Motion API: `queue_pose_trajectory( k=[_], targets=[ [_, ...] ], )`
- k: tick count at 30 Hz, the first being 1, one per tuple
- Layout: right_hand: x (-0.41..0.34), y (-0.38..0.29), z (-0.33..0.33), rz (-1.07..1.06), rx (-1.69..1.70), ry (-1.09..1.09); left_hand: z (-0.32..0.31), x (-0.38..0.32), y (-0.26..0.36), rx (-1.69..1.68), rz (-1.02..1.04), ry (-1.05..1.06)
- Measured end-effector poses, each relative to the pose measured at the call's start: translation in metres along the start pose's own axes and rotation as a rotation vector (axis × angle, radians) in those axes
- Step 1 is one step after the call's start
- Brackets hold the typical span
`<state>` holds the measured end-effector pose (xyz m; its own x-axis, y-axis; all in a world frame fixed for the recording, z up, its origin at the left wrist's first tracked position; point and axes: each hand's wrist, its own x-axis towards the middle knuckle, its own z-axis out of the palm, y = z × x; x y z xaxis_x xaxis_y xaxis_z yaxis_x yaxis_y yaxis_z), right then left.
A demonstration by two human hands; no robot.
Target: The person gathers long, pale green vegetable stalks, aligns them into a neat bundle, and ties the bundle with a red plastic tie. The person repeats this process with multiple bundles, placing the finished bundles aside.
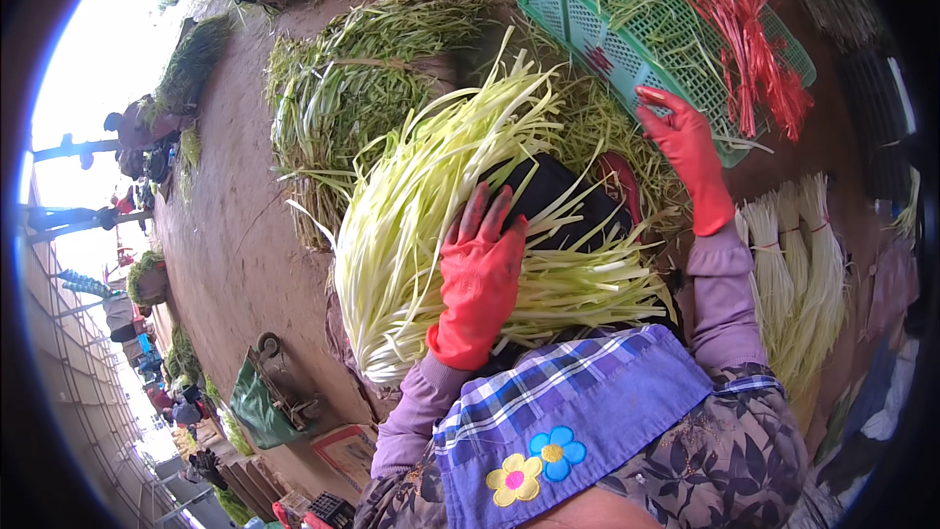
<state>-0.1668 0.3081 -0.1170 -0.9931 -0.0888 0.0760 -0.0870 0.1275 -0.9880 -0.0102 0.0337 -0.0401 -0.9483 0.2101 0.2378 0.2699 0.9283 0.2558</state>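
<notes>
My left hand [481, 279], in a red rubber glove with dark-stained fingertips, lies palm down on a large heap of pale yellow-green blanched chives [411, 213] across my lap. Its fingers are spread a little over the leaves, and the thumb is hidden. More loose leaves [587, 279] lie along my lap towards the right. My right hand [683, 154], gloved in red as well, hovers beside the edge of a green plastic crate [580, 29]. Its fingers are bent and apart, with nothing seen between them. Red plastic tie strips [756, 59] lie on the crate's lattice top.
Several tied bundles of pale stalks [793, 257] lie at the right. A big green leafy bundle [352, 88] sits ahead on the brown floor [228, 235]. Leaf scraps [595, 117] surround my shoe. A green bag [264, 404] stands at the lower left. People are farther left.
</notes>
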Motion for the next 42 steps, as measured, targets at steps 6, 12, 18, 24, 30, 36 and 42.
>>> queue_pose_trajectory(
  k=[6, 12, 18, 24, 30, 36, 42],
  targets=[
    [-0.014, -0.069, 0.085, -0.719, -0.401, -0.505, 0.003, 0.0, 0.0, -0.032, 0.026, -0.035],
    [-0.009, -0.068, 0.124, -0.5, -0.64, -0.713, 0.001, -0.002, 0.002, -0.045, 0.027, 0.022],
    [-0.025, -0.066, 0.118, -0.418, -0.528, -0.63, -0.005, -0.011, 0.012, -0.043, -0.134, -0.046],
    [-0.07, -0.061, 0.102, -0.41, -0.444, -0.572, 0.0, -0.009, 0.009, -0.148, -0.198, 0.139],
    [-0.067, -0.048, 0.097, -0.183, -0.003, -0.152, 0.001, -0.003, 0.006, -0.072, -0.174, 0.05],
    [0.001, -0.038, 0.034, 0.018, -0.736, 0.038, -0.011, -0.006, 0.012, 0.016, -0.106, -0.106],
    [-0.008, -0.065, 0.087, -0.62, -0.267, -0.383, -0.029, -0.011, 0.022, 0.061, 0.014, -0.55]
  ],
)
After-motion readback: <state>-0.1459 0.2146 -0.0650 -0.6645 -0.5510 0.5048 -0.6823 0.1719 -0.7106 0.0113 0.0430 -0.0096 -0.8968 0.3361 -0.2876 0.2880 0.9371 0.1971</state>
